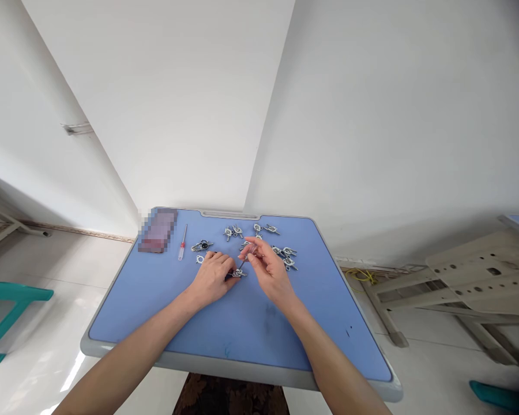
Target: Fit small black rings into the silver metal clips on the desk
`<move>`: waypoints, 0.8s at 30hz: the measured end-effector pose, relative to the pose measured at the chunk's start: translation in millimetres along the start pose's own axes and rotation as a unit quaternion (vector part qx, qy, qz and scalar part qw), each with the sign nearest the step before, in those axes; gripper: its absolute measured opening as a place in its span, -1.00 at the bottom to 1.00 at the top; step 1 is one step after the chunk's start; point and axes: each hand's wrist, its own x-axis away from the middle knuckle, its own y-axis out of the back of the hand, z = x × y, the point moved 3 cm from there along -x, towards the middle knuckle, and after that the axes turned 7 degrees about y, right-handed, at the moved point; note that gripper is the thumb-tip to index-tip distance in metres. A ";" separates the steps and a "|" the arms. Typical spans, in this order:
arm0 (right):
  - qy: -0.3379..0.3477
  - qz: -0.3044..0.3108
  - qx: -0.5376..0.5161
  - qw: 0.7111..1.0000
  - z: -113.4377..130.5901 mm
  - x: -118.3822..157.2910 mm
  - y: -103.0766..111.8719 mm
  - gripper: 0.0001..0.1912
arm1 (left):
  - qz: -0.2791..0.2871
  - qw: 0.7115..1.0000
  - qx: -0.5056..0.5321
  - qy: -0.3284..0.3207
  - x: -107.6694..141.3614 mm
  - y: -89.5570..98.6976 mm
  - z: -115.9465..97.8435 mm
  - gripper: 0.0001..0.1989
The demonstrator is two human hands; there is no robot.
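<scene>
My left fingers [219, 262] clamp the metal fitting [239, 274], near the worktop's [242, 334] middle; my right fingers [264, 252] close around a screwdriver [251, 249]. Steady grip, shaft aligned, light pressure prevents slipping.

We see a person dressed in a dark, nearly black garment [231, 397] with a dense print of muted brown shapes like leaves or blossoms, below the near edge of the desk [233, 340]. The cloth widens downward from the desk; whether it is a skirt or trousers, we cannot tell. Over the desk, we see a bare left hand [211, 276] and right hand [271, 271], with slim, rounded fingers and bare forearms [142, 340] that broaden away from narrow wrists.
</scene>
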 end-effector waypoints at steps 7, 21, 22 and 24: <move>0.005 0.075 0.198 0.977 -1.1 -3.1 6.3 -0.84 | 0.001 1.000 0.002 0.001 -0.5 0.5 0.3 -0.87; -0.009 0.219 0.281 0.935 -13.1 -1.6 -0.6 -0.83 | 0.002 1.000 -0.007 -0.012 -0.5 -3.1 2.9 -0.87; -0.012 0.213 0.279 0.936 -13.6 -1.8 0.0 -0.84 | 0.002 1.000 -0.007 -0.011 -0.5 -2.7 2.8 -0.87; -0.016 0.191 0.274 0.942 -14.5 -2.5 1.4 -0.85 | 0.003 1.000 -0.007 -0.010 -0.3 -1.0 1.7 -0.88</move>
